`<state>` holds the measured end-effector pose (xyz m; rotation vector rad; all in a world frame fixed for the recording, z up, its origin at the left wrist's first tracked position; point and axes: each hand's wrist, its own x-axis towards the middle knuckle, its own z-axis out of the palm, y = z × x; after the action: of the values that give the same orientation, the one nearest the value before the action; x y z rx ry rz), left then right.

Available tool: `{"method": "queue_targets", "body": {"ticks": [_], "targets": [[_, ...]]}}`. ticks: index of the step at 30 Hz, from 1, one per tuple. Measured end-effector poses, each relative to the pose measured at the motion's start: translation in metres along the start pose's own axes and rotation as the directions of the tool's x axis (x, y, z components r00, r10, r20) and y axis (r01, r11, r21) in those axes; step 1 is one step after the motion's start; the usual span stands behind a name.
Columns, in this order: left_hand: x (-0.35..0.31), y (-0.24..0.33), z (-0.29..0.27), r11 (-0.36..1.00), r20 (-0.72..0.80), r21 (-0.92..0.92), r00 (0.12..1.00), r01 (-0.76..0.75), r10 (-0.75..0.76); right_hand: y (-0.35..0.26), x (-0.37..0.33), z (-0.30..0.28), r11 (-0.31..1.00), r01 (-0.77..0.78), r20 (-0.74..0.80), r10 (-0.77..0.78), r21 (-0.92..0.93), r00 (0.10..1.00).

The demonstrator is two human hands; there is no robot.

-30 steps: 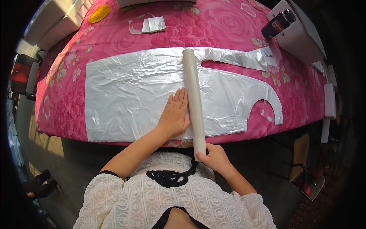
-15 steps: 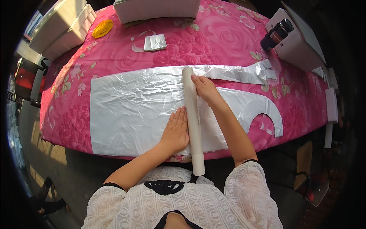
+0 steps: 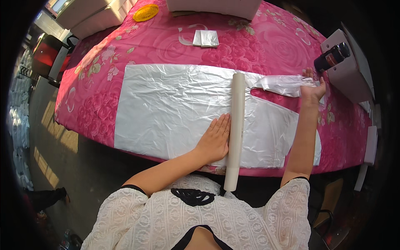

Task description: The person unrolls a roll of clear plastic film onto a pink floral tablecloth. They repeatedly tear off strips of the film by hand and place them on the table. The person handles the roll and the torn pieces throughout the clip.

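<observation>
A thin silvery plastic sheet, apron-like in outline with a long strip at its far right, lies spread and creased before me. Across it rests a pale, long tube, its near end jutting past the table edge. My left hand lies flat on the sheet, fingers stretched out against the tube's left side. Over at the strip's outer end is my right hand, fingers apart and palm turned up, touching the strip. My right forearm covers part of the sheet's right end.
A small folded silvery packet lies farther back on the pink flowered tablecloth. Beyond are a yellow dish and a white box. At right, a dark bottle stands by another white box. A chair is at lower right.
My right hand has left the tube and moved right to the strip's end. My left hand stays beside the tube. The whole view has shifted, with the far objects now farther right.
</observation>
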<state>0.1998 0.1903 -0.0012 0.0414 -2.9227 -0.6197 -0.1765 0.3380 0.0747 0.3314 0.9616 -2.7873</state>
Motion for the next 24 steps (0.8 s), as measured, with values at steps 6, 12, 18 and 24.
{"method": "queue_targets", "body": {"ticks": [6,12,18,24], "targets": [[0.001,-0.002,0.003,1.000,-0.027,0.023,1.000,-0.005,0.006,-0.002,-0.059,0.078,0.946,0.236,0.303,-0.164,-0.220,0.939],[0.007,-0.003,-0.001,0.997,-0.004,-0.068,1.000,-0.021,0.021,0.179,-0.223,0.128,0.594,0.590,0.822,0.243,-0.546,0.516],[0.006,-0.008,0.019,0.995,-0.052,0.083,0.997,-0.050,0.054,0.340,-0.369,0.097,0.161,0.874,0.602,0.780,-0.459,0.173],[0.004,-0.001,0.017,0.999,-0.120,0.032,0.993,0.024,-0.020,0.289,-0.397,0.107,0.501,0.852,0.837,0.525,-0.154,-0.157]]}}
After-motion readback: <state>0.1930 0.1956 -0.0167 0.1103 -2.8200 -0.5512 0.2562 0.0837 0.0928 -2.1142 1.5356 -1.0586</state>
